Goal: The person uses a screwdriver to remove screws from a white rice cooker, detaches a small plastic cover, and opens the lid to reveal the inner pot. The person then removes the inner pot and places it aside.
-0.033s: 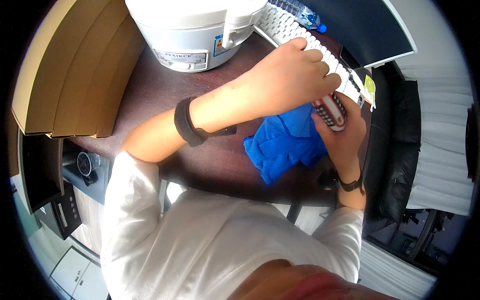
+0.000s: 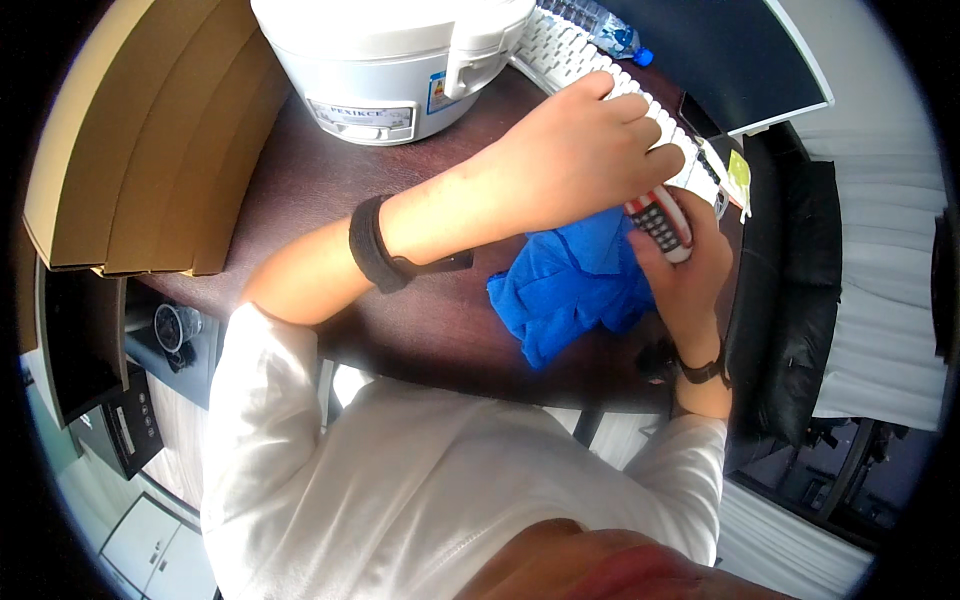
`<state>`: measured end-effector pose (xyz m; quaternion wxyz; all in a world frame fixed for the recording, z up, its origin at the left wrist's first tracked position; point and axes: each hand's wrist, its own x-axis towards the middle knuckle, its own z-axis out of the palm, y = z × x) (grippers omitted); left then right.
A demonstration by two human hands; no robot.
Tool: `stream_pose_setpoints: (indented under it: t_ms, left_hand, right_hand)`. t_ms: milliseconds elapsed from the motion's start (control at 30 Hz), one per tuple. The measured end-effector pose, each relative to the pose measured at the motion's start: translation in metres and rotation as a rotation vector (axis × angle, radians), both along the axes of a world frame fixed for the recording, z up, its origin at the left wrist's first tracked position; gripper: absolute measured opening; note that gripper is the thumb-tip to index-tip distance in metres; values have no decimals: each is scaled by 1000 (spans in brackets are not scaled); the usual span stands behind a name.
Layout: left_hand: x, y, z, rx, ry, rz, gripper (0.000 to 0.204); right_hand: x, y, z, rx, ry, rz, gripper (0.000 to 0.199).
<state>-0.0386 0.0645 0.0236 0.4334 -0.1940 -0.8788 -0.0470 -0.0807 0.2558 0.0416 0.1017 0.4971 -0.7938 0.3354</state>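
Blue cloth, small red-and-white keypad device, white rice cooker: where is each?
Blue cloth (image 2: pixel 570 290), head view, crumpled middle.
Small red-and-white keypad device (image 2: pixel 662 222), head view, keypad face.
White rice cooker (image 2: pixel 390 60), head view, front wall.

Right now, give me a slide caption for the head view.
Both hands meet over a blue cloth: right hand holds a small keypad handset, left hand above it.

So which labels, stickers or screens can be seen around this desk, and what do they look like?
Front label: low on the white rice cooker, a wide silvery strip with dark print.
Side sticker: right of it on the cooker, small, upright, blue and white.
Monitor: top right behind the white keyboard, dark, with a pale edge.
Calculator: in the right hand, under the left hand; white and red with dark keys.
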Motion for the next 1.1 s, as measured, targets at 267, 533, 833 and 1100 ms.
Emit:
stream_pose_setpoints:
  t_ms: [267, 533, 833, 1100]
  left_hand:
    - [-6, 5, -10, -76, -5, -7, 11]
    - [-1, 5, -4, -57, 27, 67, 10]
    - [-2, 5, -12, -115, -73, 69, 7]
    - [0, 9, -8, -79, -5, 72, 7]
  right_hand:
    - [-10, 18, -7, -211, -1441, 107, 25]
    - [-3, 8, -15, -26, -420, 72, 27]
    - [3, 10, -11, -106, -1045, -47, 39]
    - [-15, 12, -19, -92, -1037, 144, 51]
